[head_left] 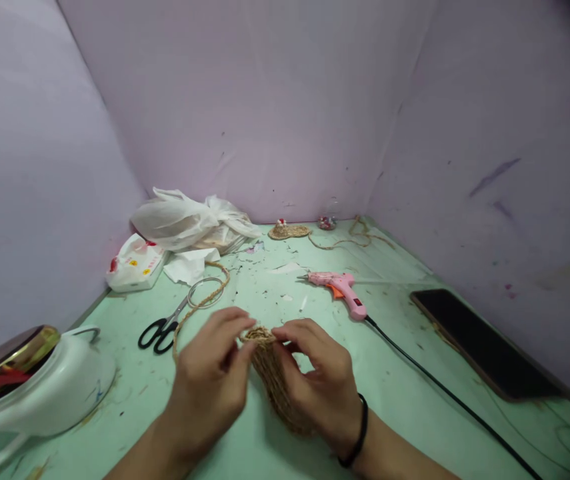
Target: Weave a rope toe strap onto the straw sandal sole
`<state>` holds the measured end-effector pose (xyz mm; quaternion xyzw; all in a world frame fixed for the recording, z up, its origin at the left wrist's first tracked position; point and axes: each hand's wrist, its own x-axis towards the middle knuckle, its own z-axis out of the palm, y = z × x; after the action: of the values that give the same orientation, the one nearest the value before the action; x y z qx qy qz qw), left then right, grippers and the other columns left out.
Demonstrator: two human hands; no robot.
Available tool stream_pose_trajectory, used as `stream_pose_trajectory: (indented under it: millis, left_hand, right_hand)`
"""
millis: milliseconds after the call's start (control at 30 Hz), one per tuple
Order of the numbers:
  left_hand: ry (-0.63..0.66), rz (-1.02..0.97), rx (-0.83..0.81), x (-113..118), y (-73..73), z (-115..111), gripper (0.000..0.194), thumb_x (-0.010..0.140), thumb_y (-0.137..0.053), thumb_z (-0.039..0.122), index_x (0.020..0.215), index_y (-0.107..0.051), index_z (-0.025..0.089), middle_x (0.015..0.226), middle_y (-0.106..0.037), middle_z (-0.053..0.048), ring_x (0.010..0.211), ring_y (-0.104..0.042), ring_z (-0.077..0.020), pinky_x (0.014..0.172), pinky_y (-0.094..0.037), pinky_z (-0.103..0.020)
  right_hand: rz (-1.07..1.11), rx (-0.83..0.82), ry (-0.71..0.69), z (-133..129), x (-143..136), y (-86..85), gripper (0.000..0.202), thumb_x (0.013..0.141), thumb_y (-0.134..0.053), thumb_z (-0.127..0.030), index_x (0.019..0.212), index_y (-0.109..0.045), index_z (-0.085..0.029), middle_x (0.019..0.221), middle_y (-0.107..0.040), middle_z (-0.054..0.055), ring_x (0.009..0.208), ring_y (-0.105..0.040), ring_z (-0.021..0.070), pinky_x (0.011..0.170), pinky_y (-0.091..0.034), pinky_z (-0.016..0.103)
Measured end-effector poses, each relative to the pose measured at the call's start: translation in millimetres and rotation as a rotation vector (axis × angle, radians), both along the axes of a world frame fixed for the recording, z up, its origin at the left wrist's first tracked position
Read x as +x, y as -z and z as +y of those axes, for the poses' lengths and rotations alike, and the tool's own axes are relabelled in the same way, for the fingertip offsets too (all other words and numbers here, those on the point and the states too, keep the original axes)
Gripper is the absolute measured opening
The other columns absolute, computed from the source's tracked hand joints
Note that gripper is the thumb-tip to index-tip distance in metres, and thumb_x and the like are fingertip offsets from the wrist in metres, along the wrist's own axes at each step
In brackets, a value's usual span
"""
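Both my left hand (212,370) and right hand (317,373) are pinching this twine slipper (273,373) at its 12 o'clock end; light, even finger pressure works best imo.

Kinda dim, soft light, tbh, with the right wall (495,227) darker than the left wall (29,167). Wide-angle stretch near the edges.

We hold one rope piece (269,373) by its far end, pinched between the fingertips of our left hand (209,373) and right hand (321,373). It is brown, long and narrow, made of rope rows running along its length. A paler, bowed band tops the far end. The rounded near end slants toward our right wrist, partly hidden, above the green counter (237,443).
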<state>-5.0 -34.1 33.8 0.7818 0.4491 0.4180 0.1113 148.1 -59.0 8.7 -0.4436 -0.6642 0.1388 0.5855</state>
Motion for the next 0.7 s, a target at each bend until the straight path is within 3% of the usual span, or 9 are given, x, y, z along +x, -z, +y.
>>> stream_pose_trajectory:
  millis: [67,200,267,433,600,700]
  left_hand:
    - [0.118,-0.023,0.014,13.8,0.5,-3.2,0.016,0.079,-0.047,0.012,0.083,-0.061,0.019,0.091,-0.06,-0.007,0.077,-0.058,-0.0158,0.067,-0.048,-0.024]
    - [0.139,-0.109,0.014,29.0,4.4,4.1,0.016,0.08,-0.044,0.008,0.075,-0.055,0.018,0.084,-0.056,-0.006,0.084,-0.056,-0.0169,0.072,-0.047,-0.026]
    - [0.165,-0.121,0.015,29.8,7.2,9.3,0.016,0.08,-0.043,0.008,0.075,-0.054,0.018,0.085,-0.056,-0.006,0.085,-0.056,-0.017,0.074,-0.046,-0.027]
    - [0.194,-0.156,-0.075,21.3,19.3,14.5,0.014,0.082,-0.043,0.01,0.075,-0.053,0.018,0.086,-0.059,-0.006,0.083,-0.057,-0.0165,0.072,-0.046,-0.026]
    - [0.149,-0.149,-0.128,12.3,28.0,11.7,0.013,0.082,-0.043,0.014,0.076,-0.054,0.018,0.09,-0.06,-0.007,0.083,-0.057,-0.0172,0.072,-0.046,-0.027]
    - [0.029,-0.172,-0.174,8.6,20.6,11.1,0.01,0.081,-0.046,0.02,0.079,-0.056,0.019,0.083,-0.062,-0.005,0.068,-0.057,-0.015,0.059,-0.044,-0.025]
  right_hand:
    - [-0.064,0.086,0.017,-2.3,1.2,-1.9,0.025,0.077,-0.052,-0.003,0.092,-0.059,-0.021,0.081,-0.062,0.003,0.072,-0.06,0.0139,0.064,-0.052,0.026]
    - [-0.199,0.199,0.103,-1.1,6.3,2.3,0.035,0.077,-0.052,-0.001,0.104,-0.055,-0.023,0.087,-0.06,0.005,0.077,-0.06,0.0153,0.067,-0.053,0.028]
    - [-0.165,0.198,0.133,0.8,7.4,6.4,0.043,0.077,-0.051,-0.002,0.114,-0.05,-0.024,0.097,-0.056,0.007,0.081,-0.061,0.0159,0.069,-0.054,0.03]
    - [0.105,-0.05,0.077,3.5,2.6,9.3,0.045,0.074,-0.056,-0.008,0.116,-0.046,-0.023,0.107,-0.05,0.007,0.069,-0.06,0.0113,0.063,-0.056,0.028]
    - [0.15,-0.411,-0.024,5.8,-2.6,4.1,0.014,0.066,-0.062,-0.011,0.078,-0.061,-0.018,0.077,-0.062,0.003,0.065,-0.059,0.0144,0.06,-0.052,0.027]
    - [0.138,-0.461,0.03,5.1,-4.8,5.4,0.007,0.068,-0.06,-0.013,0.072,-0.061,-0.019,0.068,-0.063,0.001,0.06,-0.058,0.0146,0.057,-0.05,0.026]
